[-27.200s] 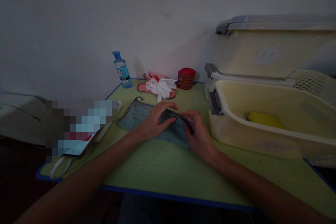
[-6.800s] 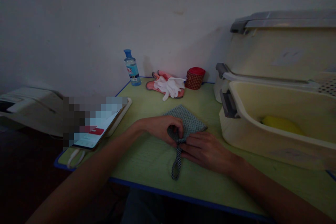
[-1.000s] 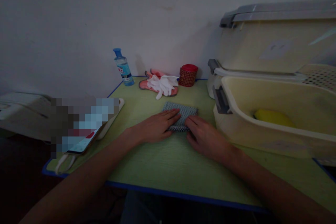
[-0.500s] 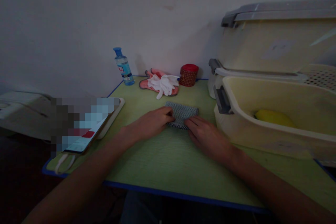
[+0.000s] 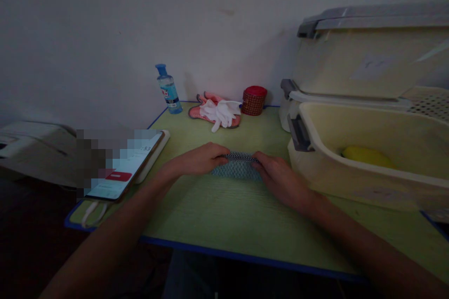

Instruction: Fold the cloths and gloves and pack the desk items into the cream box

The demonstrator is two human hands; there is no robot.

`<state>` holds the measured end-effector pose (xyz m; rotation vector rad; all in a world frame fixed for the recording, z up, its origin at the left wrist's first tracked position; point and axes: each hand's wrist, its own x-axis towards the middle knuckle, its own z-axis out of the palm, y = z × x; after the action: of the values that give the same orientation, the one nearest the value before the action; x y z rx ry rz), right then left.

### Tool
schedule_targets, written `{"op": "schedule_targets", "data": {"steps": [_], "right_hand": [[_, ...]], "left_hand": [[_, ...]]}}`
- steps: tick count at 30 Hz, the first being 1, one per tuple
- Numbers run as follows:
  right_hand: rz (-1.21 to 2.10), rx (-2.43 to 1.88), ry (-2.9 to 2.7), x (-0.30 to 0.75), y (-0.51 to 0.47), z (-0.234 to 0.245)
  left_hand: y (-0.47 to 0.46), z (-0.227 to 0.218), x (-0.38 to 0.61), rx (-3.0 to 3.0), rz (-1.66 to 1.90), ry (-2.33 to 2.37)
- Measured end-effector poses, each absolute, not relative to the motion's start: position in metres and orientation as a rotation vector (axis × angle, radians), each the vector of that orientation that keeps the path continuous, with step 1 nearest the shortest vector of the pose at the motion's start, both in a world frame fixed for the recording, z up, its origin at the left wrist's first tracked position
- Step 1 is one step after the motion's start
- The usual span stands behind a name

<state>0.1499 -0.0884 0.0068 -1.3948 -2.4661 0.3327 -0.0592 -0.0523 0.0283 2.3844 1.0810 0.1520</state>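
Note:
A small folded grey-blue checked cloth [image 5: 235, 167] is raised on its edge from the green table [image 5: 224, 224]. My left hand [image 5: 200, 159] pinches its left end with fingers closed. My right hand [image 5: 278, 177] grips its right end, fingers curled over the top edge. Both hands rest low on the table near its middle.
A large cream plastic bin [image 5: 368, 159] with an open lid stands at the right, a yellow object [image 5: 366, 156] inside. At the back are a blue bottle [image 5: 169, 89], pink and white gloves [image 5: 218, 111] and a red cup [image 5: 254, 100]. A phone [image 5: 122, 173] lies at the left.
The cloth lay flat under my hands a second ago; now both hands grip its ends and its far edge is lifted toward me. The view has shifted slightly.

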Motion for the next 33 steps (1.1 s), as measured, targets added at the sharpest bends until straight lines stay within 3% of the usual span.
{"op": "schedule_targets", "data": {"steps": [23,33], "right_hand": [[0.279,-1.518,-2.319,0.142,-0.08,0.007],[0.527,-1.514,-2.232,0.151,-0.074,0.012]], "left_hand": [[-0.043,0.01,-0.047,2.376,0.324,1.28],[-0.038,0.01,-0.049,2.342,0.352,1.309]]}}
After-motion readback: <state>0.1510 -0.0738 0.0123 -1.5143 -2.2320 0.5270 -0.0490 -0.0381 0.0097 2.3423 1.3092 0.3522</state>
